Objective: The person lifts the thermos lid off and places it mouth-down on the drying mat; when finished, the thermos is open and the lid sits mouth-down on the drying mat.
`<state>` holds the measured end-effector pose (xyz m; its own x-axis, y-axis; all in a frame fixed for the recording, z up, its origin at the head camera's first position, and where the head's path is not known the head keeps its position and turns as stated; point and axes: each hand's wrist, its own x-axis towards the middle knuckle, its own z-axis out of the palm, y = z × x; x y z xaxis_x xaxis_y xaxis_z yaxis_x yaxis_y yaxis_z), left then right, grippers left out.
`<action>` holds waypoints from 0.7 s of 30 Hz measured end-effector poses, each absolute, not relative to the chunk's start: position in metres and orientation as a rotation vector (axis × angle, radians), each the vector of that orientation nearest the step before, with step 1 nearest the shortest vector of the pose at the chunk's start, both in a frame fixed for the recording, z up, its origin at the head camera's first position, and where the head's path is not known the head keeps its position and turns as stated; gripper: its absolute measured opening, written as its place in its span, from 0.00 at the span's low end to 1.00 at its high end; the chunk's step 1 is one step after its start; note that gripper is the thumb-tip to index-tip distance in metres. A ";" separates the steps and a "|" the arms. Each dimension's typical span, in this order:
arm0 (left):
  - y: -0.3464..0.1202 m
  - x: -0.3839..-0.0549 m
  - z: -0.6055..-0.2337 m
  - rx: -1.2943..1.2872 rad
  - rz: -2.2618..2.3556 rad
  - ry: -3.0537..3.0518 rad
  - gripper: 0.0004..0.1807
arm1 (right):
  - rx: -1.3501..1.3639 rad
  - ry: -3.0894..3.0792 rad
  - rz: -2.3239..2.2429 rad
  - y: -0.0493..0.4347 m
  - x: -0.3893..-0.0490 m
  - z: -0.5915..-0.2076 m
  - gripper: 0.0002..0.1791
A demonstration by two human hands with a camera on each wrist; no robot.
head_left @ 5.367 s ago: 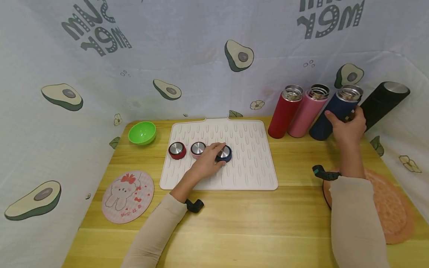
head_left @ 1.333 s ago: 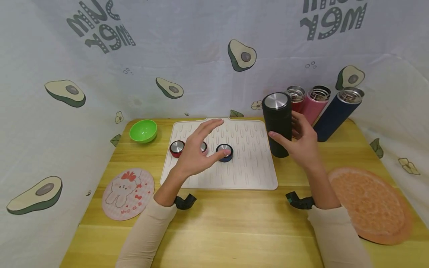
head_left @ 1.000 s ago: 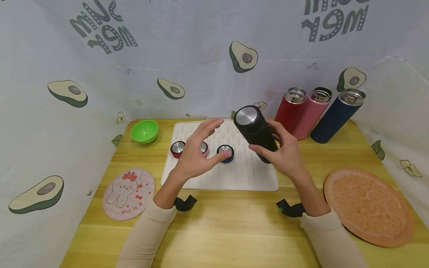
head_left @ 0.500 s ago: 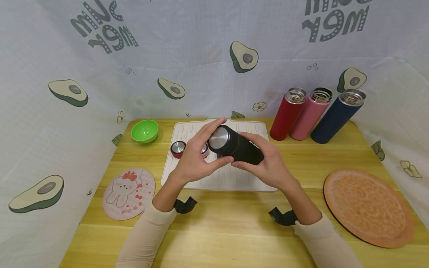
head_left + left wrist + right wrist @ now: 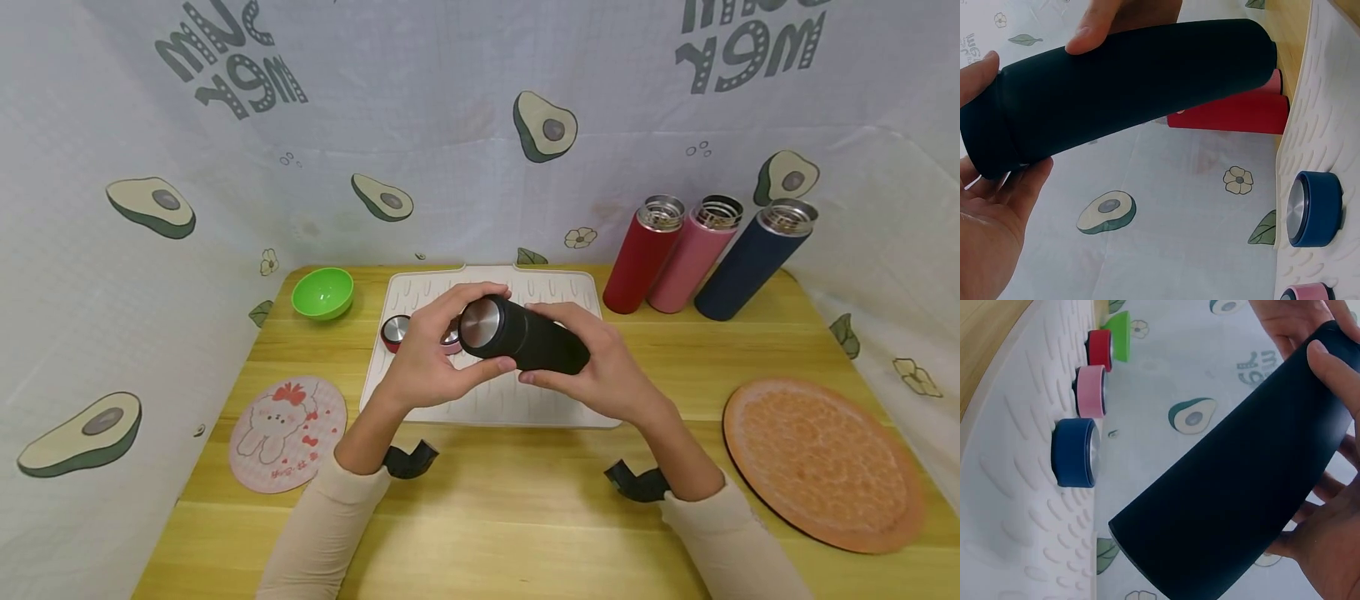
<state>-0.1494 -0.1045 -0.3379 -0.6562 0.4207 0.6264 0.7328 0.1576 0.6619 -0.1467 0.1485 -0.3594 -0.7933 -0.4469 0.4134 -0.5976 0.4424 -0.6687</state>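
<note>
A black thermos [image 5: 551,342] is held tilted above the white mat [image 5: 525,408], its capped end pointing left and toward the viewer. My left hand [image 5: 420,367] grips the steel-topped lid [image 5: 480,323], thumb below and fingers over the top. Around the body of the thermos curls my right hand [image 5: 611,367]. On the mat sit a red lid [image 5: 393,332] and a pink lid [image 5: 452,340], the pink one partly covered by the left hand. A blue lid [image 5: 1074,453] shows in both wrist views; in the head view the thermos and hands hide it.
Uncapped red [image 5: 641,262], pink [image 5: 692,262] and navy [image 5: 750,267] bottles stand at the back right by the cloth wall. A green bowl [image 5: 322,293] is at back left. Round mats lie at left [image 5: 281,437] and right [image 5: 821,467].
From the far right, the black thermos has come over the mat in my right hand and tipped sideways. My left hand, earlier at the blue lid, has closed around the thermos's lid.
</note>
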 end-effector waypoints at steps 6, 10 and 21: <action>-0.102 -0.150 -0.339 -1.122 -1.505 -2.128 0.39 | 0.970 -2.606 1.278 0.157 -0.151 -0.361 0.45; -0.102 -0.151 -0.339 -1.120 -1.522 -2.145 0.40 | 0.993 -2.644 1.263 0.161 -0.154 -0.362 0.45; -0.109 -0.153 -0.341 -1.194 -1.613 -2.178 0.40 | 0.995 -2.637 1.244 0.171 -0.157 -0.362 0.43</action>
<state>-0.1534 -0.1085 -0.3408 -0.6613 0.4909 0.5672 0.6856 0.0887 0.7226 -0.1573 0.1709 -0.3618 -0.7899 -0.5276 0.3125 -0.5767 0.4661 -0.6709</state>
